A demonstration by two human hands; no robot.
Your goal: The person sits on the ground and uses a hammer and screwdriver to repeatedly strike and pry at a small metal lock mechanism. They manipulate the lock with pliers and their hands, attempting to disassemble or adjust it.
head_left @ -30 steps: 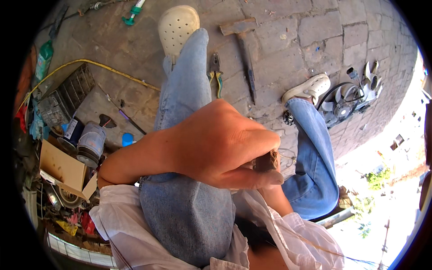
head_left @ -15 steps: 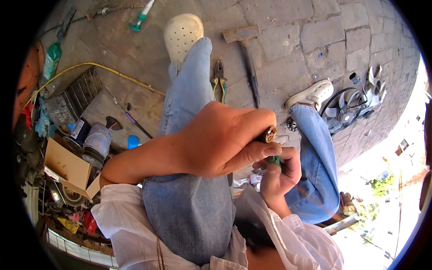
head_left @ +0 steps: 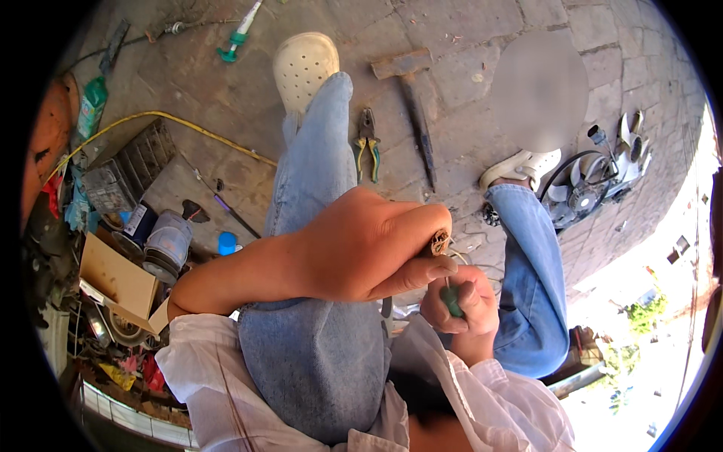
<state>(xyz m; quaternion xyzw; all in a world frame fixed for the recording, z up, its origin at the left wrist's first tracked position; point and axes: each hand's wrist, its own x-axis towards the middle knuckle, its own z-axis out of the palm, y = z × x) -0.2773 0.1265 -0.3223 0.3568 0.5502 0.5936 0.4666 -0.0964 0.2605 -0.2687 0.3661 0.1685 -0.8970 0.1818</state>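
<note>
My left hand [head_left: 369, 245] is closed around a short brown piece with a rough, frayed end [head_left: 440, 241], held above my knees. Most of that piece is hidden in the fist. Just below and to the right, my right hand [head_left: 476, 301] grips a green handle [head_left: 452, 300]. Something thin runs up from the handle toward the left thumb; its tip cannot be made out. On the paving beyond lie pliers [head_left: 367, 143] with green-yellow handles and a hammer [head_left: 414, 105]. Neither hand touches them.
To the left are an open cardboard box [head_left: 120, 275], a crate-like grey case [head_left: 124, 169], cans and a yellow hose [head_left: 181, 119]. A green-ended tube [head_left: 235, 41] lies at the far side. A fan [head_left: 580, 192] rests beyond my right shoe [head_left: 520, 167].
My right hand has drawn slightly down from the left, and more of the green handle shows. The left hand has shifted a little to the left, still holding the brown piece.
</note>
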